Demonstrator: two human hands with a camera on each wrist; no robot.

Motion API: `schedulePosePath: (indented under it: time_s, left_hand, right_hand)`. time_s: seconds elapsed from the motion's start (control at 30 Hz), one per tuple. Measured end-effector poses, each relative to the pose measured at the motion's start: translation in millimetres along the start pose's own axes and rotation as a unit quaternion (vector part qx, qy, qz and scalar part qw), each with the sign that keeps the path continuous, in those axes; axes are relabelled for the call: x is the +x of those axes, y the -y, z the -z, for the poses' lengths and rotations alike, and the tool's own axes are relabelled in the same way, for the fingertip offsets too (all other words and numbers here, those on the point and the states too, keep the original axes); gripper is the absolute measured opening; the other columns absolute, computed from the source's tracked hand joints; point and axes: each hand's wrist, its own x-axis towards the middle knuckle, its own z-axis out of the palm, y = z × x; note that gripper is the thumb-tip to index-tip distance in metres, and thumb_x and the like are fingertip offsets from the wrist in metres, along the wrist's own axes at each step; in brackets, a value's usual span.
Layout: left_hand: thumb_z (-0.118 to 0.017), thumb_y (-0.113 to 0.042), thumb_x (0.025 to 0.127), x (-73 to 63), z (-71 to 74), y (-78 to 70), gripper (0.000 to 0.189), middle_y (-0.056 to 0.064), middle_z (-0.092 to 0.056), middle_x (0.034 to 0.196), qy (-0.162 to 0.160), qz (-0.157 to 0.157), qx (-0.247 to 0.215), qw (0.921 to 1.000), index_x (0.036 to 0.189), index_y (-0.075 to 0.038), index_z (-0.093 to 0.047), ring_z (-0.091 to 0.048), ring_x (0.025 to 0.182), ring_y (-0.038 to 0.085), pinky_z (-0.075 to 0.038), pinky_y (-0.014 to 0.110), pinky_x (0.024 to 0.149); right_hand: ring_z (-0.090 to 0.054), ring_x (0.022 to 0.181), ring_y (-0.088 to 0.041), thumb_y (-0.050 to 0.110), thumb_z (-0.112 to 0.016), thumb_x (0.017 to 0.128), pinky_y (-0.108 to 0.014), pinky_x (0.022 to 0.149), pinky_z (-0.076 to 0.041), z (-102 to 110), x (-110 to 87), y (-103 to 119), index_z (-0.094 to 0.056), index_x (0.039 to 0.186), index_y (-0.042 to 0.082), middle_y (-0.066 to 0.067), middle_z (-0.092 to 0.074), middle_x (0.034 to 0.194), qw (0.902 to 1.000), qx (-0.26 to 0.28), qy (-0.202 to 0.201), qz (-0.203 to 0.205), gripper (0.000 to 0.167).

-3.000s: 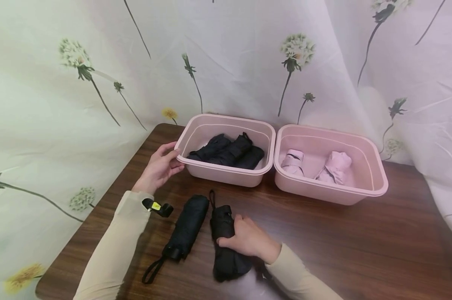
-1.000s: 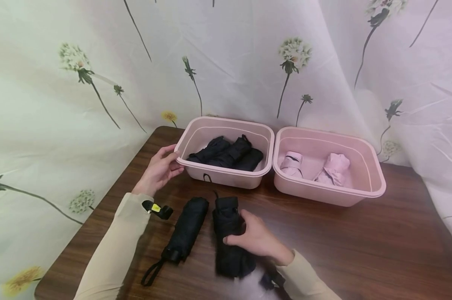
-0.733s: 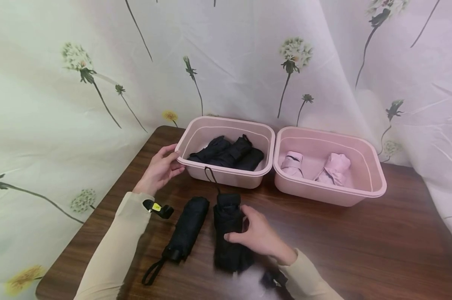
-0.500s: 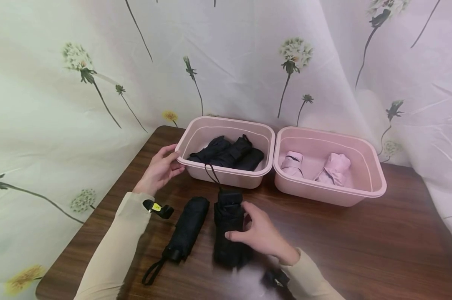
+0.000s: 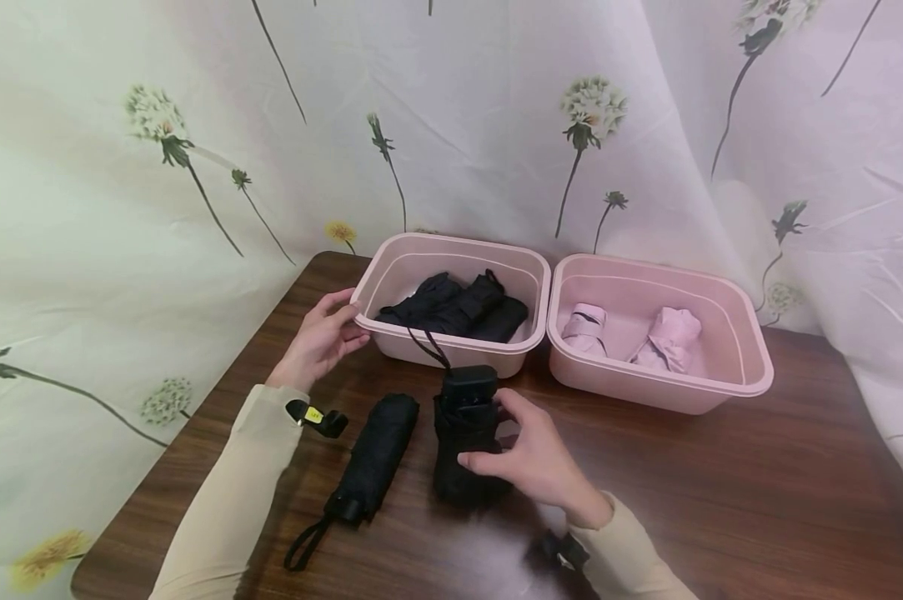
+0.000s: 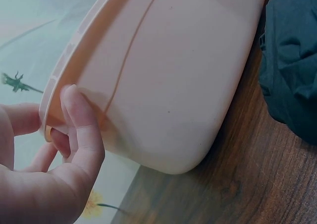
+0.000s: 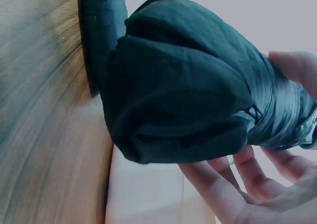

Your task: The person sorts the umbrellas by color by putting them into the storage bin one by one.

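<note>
A folded black umbrella [image 5: 466,450] tilts with its handle end raised, and my right hand [image 5: 537,454] grips it from the right side. Its wrist loop hangs over the near wall of the left pink bin [image 5: 451,346] in the head view. In the right wrist view the bunched cloth of this umbrella [image 7: 173,85] sits between thumb and fingers. My left hand [image 5: 322,340] pinches the left corner of that bin's rim; in the left wrist view its fingers [image 6: 81,122] curl about the lip. Another folded black umbrella [image 5: 376,454] lies on the table between my forearms.
Several black umbrellas [image 5: 459,308] lie inside the left bin. Beside it stands a second pink bin [image 5: 661,387] with two pale pink folded umbrellas [image 5: 672,337]. The brown wooden table [image 5: 721,500] ends at a flower-printed curtain [image 5: 481,125].
My right hand has lifted the black umbrella's handle end and carried it up toward the left bin. My left hand has stayed at the bin's rim.
</note>
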Motion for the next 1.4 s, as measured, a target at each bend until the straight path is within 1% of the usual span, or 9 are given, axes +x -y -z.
schedulePosePath:
  time_s: [0.23, 0.4, 0.53, 0.7, 0.9, 1.0, 1.17, 1.33, 1.4]
  left_hand:
    - [-0.052, -0.020, 0.100, -0.2, 0.9, 1.2, 0.041, 0.019, -0.041, 0.130, 0.000, -0.003, -0.003, 1.0000, 0.138, -0.021, -0.037, -0.066, 0.071, 0.011, -0.056, 0.023, 0.066]
    - [-0.051, -0.020, 0.100, -0.1, 1.7, 1.5, 0.040, 0.019, -0.040, 0.130, 0.001, -0.005, -0.004, 1.0000, 0.138, -0.021, -0.037, -0.066, 0.071, 0.011, -0.056, 0.023, 0.066]
    - [-0.053, -0.021, 0.100, 0.2, 1.9, 1.1, 0.042, 0.019, -0.041, 0.130, 0.002, -0.002, -0.007, 1.0000, 0.139, -0.021, -0.036, -0.066, 0.071, 0.011, -0.056, 0.024, 0.067]
    - [-0.053, -0.021, 0.100, 0.8, 1.2, 0.2, 0.047, 0.018, -0.042, 0.131, -0.003, 0.000, -0.005, 1.0000, 0.143, -0.021, -0.034, -0.066, 0.072, 0.011, -0.057, 0.024, 0.068]
    - [-0.053, -0.021, 0.100, 0.2, -0.3, 0.0, 0.049, 0.017, -0.042, 0.133, -0.009, 0.003, -0.001, 1.0000, 0.145, -0.021, -0.033, -0.066, 0.073, 0.011, -0.057, 0.024, 0.068]
    - [-0.053, -0.021, 0.100, -0.7, -0.5, -0.6, 0.049, 0.018, -0.042, 0.133, -0.006, 0.002, -0.003, 1.0000, 0.145, -0.021, -0.033, -0.066, 0.073, 0.012, -0.057, 0.025, 0.068]
    - [-0.054, -0.022, 0.100, -1.9, -0.3, -0.9, 0.049, 0.018, -0.043, 0.131, -0.008, 0.002, -0.001, 1.0000, 0.145, -0.021, -0.034, -0.066, 0.073, 0.012, -0.057, 0.024, 0.069]
    - [-0.055, -0.023, 0.099, -2.2, -0.3, -0.4, 0.049, 0.018, -0.044, 0.131, -0.010, 0.002, 0.000, 0.9999, 0.144, -0.021, -0.035, -0.066, 0.073, 0.011, -0.057, 0.024, 0.069]
    - [-0.055, -0.023, 0.099, -2.5, -0.3, -0.3, 0.049, 0.018, -0.043, 0.131, -0.010, 0.002, -0.004, 0.9999, 0.144, -0.021, -0.035, -0.066, 0.073, 0.012, -0.057, 0.024, 0.069]
  right_hand:
    - [-0.065, 0.095, -0.014, 0.021, -0.086, 0.070, -0.026, 0.082, -0.056, 7.7, 1.2, 7.0, -0.060, 0.121, 0.024, 0.002, -0.066, 0.108, 0.9995, 0.022, -0.017, -0.013, 0.057]
    - [-0.064, 0.092, -0.015, 0.020, -0.086, 0.070, -0.027, 0.081, -0.057, 14.5, 2.7, 11.9, -0.060, 0.122, 0.022, -0.001, -0.067, 0.105, 0.9991, 0.023, -0.032, 0.016, 0.058]
    - [-0.063, 0.095, -0.015, 0.017, -0.085, 0.071, -0.030, 0.085, -0.055, 20.4, 4.4, 14.7, -0.060, 0.124, 0.021, 0.000, -0.067, 0.107, 0.9975, 0.030, -0.044, 0.047, 0.059]
    - [-0.062, 0.100, -0.015, 0.014, -0.084, 0.072, -0.034, 0.086, -0.054, 28.2, 7.3, 18.7, -0.057, 0.128, 0.021, -0.001, -0.066, 0.113, 0.9962, 0.046, -0.049, 0.055, 0.062]
    - [-0.061, 0.099, -0.014, 0.012, -0.085, 0.071, -0.029, 0.084, -0.054, 35.3, 10.4, 24.2, -0.057, 0.128, 0.021, -0.003, -0.066, 0.114, 0.9954, 0.048, -0.072, 0.040, 0.064]
    - [-0.061, 0.096, -0.012, 0.012, -0.085, 0.071, -0.027, 0.083, -0.054, 38.6, 12.5, 27.3, -0.058, 0.125, 0.018, -0.003, -0.067, 0.111, 0.9944, 0.046, -0.085, 0.041, 0.060]
    - [-0.062, 0.091, -0.015, 0.010, -0.083, 0.073, -0.023, 0.083, -0.054, 46.0, 18.2, 30.5, -0.059, 0.118, 0.012, -0.006, -0.067, 0.106, 0.9929, 0.047, -0.097, 0.051, 0.052]
    - [-0.062, 0.098, -0.018, 0.005, -0.080, 0.076, -0.023, 0.089, -0.053, 54.7, 28.0, 31.4, -0.058, 0.125, 0.013, -0.005, -0.064, 0.115, 0.9887, 0.071, -0.111, 0.071, 0.055]
    - [-0.060, 0.098, -0.019, 0.002, -0.079, 0.076, -0.023, 0.086, -0.053, 57.5, 33.1, 31.5, -0.058, 0.125, 0.011, -0.005, -0.063, 0.116, 0.9853, 0.086, -0.121, 0.085, 0.055]
